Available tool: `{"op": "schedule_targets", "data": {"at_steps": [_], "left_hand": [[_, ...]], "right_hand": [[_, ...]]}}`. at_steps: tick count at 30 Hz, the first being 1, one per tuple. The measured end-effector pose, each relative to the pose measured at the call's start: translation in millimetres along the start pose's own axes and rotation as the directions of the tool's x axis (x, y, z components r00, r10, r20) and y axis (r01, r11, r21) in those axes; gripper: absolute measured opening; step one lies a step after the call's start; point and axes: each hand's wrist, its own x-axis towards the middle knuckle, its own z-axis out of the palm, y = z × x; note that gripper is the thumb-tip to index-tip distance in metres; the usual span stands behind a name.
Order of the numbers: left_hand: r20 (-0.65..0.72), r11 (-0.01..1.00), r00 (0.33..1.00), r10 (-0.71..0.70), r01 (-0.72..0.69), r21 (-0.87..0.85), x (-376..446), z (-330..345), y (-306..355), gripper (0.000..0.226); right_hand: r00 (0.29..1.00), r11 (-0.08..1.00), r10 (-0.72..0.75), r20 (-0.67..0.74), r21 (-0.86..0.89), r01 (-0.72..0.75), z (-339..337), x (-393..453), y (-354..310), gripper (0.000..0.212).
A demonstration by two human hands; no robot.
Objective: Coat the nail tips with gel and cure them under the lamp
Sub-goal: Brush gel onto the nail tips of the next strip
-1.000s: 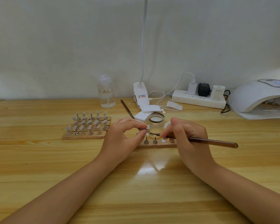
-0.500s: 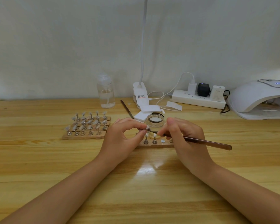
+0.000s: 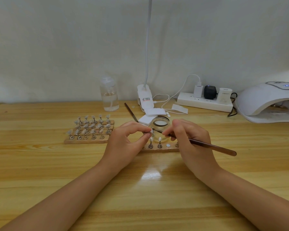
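**Brush tip meets the pinched nail tip from three o'clock**

The person's left hand (image 3: 126, 144) pinches a small pale nail tip on its metal stand (image 3: 151, 132) between thumb and forefinger, holding it just in front of the clear glass gel jar (image 3: 159, 129). The right hand (image 3: 189, 140) grips a slim brown-handled brush (image 3: 205, 145) with fingers curled round the shaft. The brush's long axis runs from about four o'clock, where the handle end hangs over the wooden table (image 3: 57, 164), up toward ten o'clock, where the bristles reach the nail tip; whether they touch it is too fine to tell. So the nail tip lies at nine o'clock from the right fingertips, very near. Below the hands, a narrow wooden holder strip (image 3: 163, 149) carries two more stands and a bare slot. The white domed curing lamp (image 3: 265, 100) sits well apart at two o'clock, nearer the right hand.
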Motion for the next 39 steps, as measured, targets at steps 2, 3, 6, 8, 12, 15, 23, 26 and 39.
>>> {"op": "schedule_targets", "data": {"at_steps": [2, 3, 6, 8, 12, 15, 23, 26, 39], "left_hand": [[-0.001, 1.0, 1.0, 0.002, -0.002, -0.003, -0.2, 0.0, 0.4, 0.018], [-0.001, 1.0, 1.0, 0.003, -0.003, -0.002, -0.3, 0.0, 0.4, 0.018], [-0.004, 1.0, 1.0, 0.003, -0.003, -0.002, 0.1, 0.3, 0.3, 0.017], [-0.004, 1.0, 1.0, 0.007, -0.007, -0.006, -0.1, -0.1, 0.8, 0.016], [-0.001, 1.0, 1.0, 0.002, -0.002, -0.009, -0.6, -0.8, 1.4, 0.016], [-0.002, 1.0, 1.0, 0.009, -0.009, -0.002, -0.1, -0.2, 1.0, 0.015], [-0.007, 1.0, 1.0, 0.011, -0.011, -0.015, 0.0, 1.5, 0.4, 0.019], [-0.008, 1.0, 1.0, 0.013, -0.013, -0.018, -0.3, 0.9, 0.0, 0.019], [0.037, 0.998, 0.999, 0.027, -0.025, -0.054, -0.3, 0.9, -0.6, 0.027]], "right_hand": [[1.0, 1.0, -0.006, 0.008, 0.018, 0.006, -0.4, -0.8, 0.0, 0.033], [1.0, 1.0, -0.005, 0.011, 0.029, 0.005, -0.7, -1.3, -0.1, 0.034], [1.0, 0.999, -0.012, 0.029, 0.049, 0.01, -1.2, -2.4, -1.5, 0.035], [0.999, 0.998, -0.01, 0.033, 0.067, 0.008, -1.4, -2.7, -2.6, 0.035], [1.0, 0.995, -0.007, -0.005, 0.104, 0.007, -2.6, -2.9, -3.2, 0.035], [0.999, 0.997, 0.021, -0.042, 0.076, -0.018, -2.1, -1.7, -1.9, 0.034], [1.0, 0.999, 0.022, -0.01, 0.039, -0.022, -0.5, -2.3, -1.7, 0.031], [0.999, 0.999, -0.039, 0.02, 0.017, 0.039, -0.6, -4.7, -3.5, 0.035], [0.996, 0.995, -0.09, -0.027, -0.05, 0.089, -2.9, -1.2, -1.9, 0.034]]}}
